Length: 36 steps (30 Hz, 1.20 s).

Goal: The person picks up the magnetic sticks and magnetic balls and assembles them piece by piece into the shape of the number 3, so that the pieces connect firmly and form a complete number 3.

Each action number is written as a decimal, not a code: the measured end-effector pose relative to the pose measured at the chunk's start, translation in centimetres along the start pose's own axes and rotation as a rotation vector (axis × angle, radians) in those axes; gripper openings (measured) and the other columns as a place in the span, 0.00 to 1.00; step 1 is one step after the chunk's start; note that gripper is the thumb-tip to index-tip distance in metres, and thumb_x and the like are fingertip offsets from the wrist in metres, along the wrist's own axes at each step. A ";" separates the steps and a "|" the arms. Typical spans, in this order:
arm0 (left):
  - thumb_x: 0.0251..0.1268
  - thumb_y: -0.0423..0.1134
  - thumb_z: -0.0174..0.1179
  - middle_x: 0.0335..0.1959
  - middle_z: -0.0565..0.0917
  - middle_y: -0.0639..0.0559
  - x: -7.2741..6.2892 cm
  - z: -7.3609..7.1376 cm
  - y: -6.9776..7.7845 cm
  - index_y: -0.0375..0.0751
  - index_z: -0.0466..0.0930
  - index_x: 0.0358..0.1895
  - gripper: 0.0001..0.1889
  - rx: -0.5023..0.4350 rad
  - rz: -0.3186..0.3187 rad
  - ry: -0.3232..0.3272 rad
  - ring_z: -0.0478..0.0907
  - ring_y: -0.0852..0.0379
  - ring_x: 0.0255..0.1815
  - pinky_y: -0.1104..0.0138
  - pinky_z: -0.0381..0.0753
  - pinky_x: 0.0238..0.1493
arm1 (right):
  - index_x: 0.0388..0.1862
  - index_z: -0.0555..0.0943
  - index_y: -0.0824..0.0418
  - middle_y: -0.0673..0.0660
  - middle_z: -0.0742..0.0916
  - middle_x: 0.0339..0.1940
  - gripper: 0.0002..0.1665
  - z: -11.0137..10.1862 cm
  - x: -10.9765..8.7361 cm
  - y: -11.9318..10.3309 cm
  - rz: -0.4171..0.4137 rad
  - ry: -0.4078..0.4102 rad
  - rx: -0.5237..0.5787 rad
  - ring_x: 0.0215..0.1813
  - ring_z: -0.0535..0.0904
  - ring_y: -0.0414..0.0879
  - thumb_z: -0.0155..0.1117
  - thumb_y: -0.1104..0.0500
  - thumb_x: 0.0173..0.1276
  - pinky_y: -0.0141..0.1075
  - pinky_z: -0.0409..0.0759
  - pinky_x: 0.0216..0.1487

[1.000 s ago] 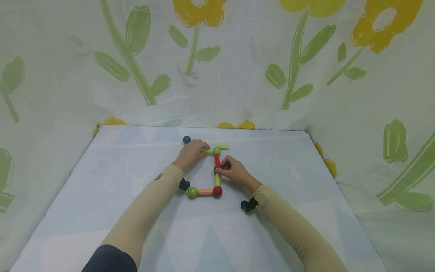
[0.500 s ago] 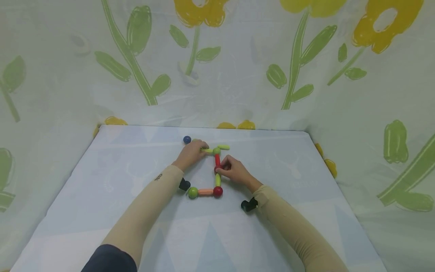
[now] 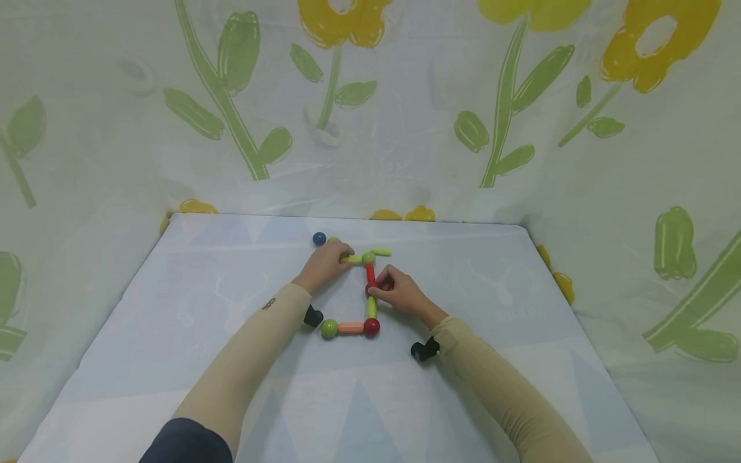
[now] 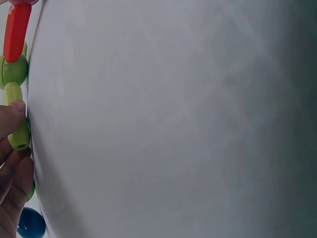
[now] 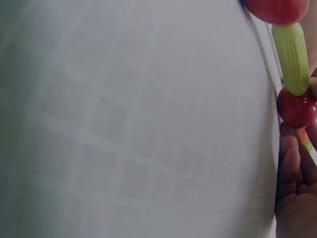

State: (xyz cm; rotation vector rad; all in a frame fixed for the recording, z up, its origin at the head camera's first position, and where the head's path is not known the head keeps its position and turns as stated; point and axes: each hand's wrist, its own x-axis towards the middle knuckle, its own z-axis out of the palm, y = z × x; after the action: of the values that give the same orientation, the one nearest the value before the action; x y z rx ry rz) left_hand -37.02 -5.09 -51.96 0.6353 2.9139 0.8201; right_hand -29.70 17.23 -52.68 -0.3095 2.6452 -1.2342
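Note:
My left hand (image 3: 327,262) pinches a yellow-green rod (image 4: 19,134), whose far end meets a green ball (image 3: 368,258). From that ball a red rod (image 3: 370,274) runs toward me to a red ball (image 5: 296,108). Thumb and fingers of my right hand (image 3: 403,292) grip this red ball. Another yellow-green rod (image 5: 290,58) joins it to a second red ball (image 3: 372,327) nearer me. To the left of that ball, an orange-pink rod (image 3: 350,328) leads to a green ball (image 3: 329,329). Together the pieces form an open-sided frame lying on the table.
Beyond my left hand lie a blue ball (image 3: 319,238) and a partly hidden green ball (image 3: 332,240). A loose yellow-green rod (image 3: 381,252) lies behind the frame's far corner. The pale patterned table (image 3: 480,386) meets a flower-printed curtain (image 3: 405,141) at its back edge.
My left hand has shifted very slightly toward me, tilting the rod it pinches a little. The right hand keeps its grip on the red ball.

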 end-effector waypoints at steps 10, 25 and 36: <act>0.66 0.41 0.69 0.49 0.83 0.48 -0.7 -0.2 -0.4 0.41 0.82 0.58 0.19 -0.026 0.005 0.004 0.79 0.50 0.55 0.57 0.77 0.62 | 0.45 0.77 0.57 0.53 0.81 0.35 0.16 0.0 -0.1 0.2 0.000 0.008 -0.007 0.37 0.75 0.46 0.72 0.51 0.69 0.33 0.75 0.35; 0.64 0.41 0.70 0.51 0.78 0.44 -1.1 -1.3 -3.0 0.37 0.76 0.57 0.22 0.085 0.018 0.145 0.75 0.46 0.54 0.54 0.77 0.57 | 0.45 0.76 0.57 0.53 0.81 0.36 0.16 -0.1 -0.4 0.3 0.025 0.014 -0.013 0.38 0.75 0.47 0.72 0.52 0.68 0.34 0.75 0.37; 0.66 0.40 0.70 0.66 0.78 0.43 0.0 -1.9 -2.3 0.41 0.77 0.66 0.26 0.276 0.045 0.218 0.65 0.41 0.73 0.43 0.59 0.73 | 0.46 0.76 0.57 0.53 0.82 0.37 0.17 0.0 0.0 0.0 0.002 0.002 0.001 0.38 0.75 0.46 0.72 0.51 0.68 0.34 0.76 0.37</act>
State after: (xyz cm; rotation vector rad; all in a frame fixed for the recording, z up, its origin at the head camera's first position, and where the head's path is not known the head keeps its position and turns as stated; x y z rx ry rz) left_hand -38.21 -7.85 -51.48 0.6701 3.2573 0.5227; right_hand -29.71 17.28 -52.68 -0.3062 2.6461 -1.2354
